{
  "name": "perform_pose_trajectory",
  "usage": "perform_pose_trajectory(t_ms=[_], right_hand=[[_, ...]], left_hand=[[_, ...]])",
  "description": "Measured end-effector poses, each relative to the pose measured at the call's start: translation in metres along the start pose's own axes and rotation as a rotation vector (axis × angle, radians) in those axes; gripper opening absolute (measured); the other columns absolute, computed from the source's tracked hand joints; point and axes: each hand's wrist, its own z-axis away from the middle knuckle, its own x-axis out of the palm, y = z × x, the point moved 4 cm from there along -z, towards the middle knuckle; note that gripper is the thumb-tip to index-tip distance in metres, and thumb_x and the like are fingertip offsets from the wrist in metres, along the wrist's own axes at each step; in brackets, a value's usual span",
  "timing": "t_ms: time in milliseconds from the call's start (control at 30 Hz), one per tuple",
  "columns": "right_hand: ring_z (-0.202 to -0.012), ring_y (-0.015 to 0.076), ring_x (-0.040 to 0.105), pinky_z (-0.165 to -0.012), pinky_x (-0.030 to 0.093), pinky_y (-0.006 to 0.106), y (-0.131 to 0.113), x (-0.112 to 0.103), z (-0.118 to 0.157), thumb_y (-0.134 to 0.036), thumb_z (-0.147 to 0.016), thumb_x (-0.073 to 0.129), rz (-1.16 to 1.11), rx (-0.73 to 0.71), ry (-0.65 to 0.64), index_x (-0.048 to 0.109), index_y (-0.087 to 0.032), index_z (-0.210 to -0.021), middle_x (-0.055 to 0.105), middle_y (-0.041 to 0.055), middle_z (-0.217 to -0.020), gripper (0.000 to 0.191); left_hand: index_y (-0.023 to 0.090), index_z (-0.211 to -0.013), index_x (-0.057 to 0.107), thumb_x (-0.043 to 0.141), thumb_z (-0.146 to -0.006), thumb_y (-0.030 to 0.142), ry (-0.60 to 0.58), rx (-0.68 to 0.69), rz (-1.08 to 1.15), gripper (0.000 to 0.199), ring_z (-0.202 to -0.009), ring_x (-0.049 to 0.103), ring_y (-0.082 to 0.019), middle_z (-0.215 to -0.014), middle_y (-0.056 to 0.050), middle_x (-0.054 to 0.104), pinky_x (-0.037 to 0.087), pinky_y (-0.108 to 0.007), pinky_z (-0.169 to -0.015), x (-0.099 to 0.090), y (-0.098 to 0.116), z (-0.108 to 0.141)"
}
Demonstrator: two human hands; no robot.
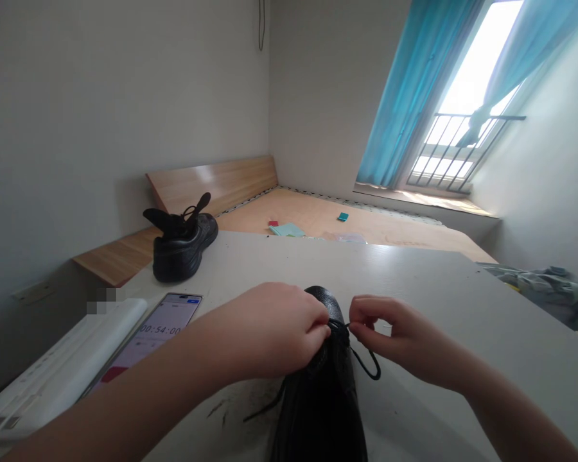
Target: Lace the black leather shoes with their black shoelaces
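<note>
A black shoe (340,398) lies on the white table in front of me, its toe pointing away. My left hand (282,330) is closed at the lacing near the toe, pinching the black shoelace; its fingertips are partly hidden. On the other side, my right hand (390,327) pinches the lace between thumb and forefinger just off the shoe's right edge. A loop of shoelace (373,372) hangs below the right fingers. Another loose lace end trails onto the table at the left of the shoe.
A second black shoe (180,250) with raised tongue stands at the table's far left. A phone (173,314) showing a timer lies beside a white long device (110,340). Beyond the white table (414,269) is a bed (395,231) with small items on it.
</note>
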Motion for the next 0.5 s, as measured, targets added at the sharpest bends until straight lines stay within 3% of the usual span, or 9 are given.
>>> perform_pose_trajectory(t_ms=[167,333,400,500], right_hand=[[-0.058,0.0120,0.054,-0.056,0.040,0.024,0.008,0.003,0.004,-0.035,-0.091,0.057,-0.249,0.191,-0.139,0.050,-0.018,-0.070,0.058,-0.0003,-0.061,0.028],[-0.057,0.0102,0.051,-0.056,0.037,0.023,0.012,0.002,0.012,-0.045,-0.092,0.060,-0.371,0.250,-0.405,0.052,-0.016,-0.069,0.059,0.0007,-0.061,0.037],[-0.060,0.0091,0.046,-0.056,0.033,0.022,0.012,-0.002,0.010,-0.049,-0.090,0.064,-0.417,0.193,-0.371,0.058,-0.014,-0.071,0.059,0.0015,-0.067,0.040],[-0.064,0.0086,0.040,-0.057,0.029,0.022,0.009,-0.007,0.004,-0.051,-0.085,0.073,-0.553,0.127,-0.176,0.067,-0.014,-0.079,0.053,-0.0001,-0.073,0.037]], left_hand=[[0.022,-0.059,0.066,0.049,-0.085,0.033,-0.048,-0.090,0.020,0.032,-0.050,0.044,-0.017,-0.056,-0.001,0.062,0.026,-0.029,-0.051,-0.005,-0.008,0.001],[0.022,-0.062,0.065,0.051,-0.083,0.036,-0.231,-0.183,0.220,0.029,-0.053,0.048,-0.017,-0.056,0.001,0.057,0.030,-0.028,-0.052,0.000,-0.022,0.002],[0.022,-0.067,0.069,0.050,-0.085,0.037,-0.243,-0.159,0.446,0.030,-0.062,0.054,-0.017,-0.065,0.000,0.063,0.037,-0.027,-0.058,0.006,-0.023,-0.001],[0.022,-0.082,0.077,0.051,-0.089,0.041,-0.041,-0.097,0.828,0.033,-0.086,0.061,-0.020,-0.089,-0.002,0.074,0.044,-0.028,-0.077,0.015,-0.022,-0.005]])
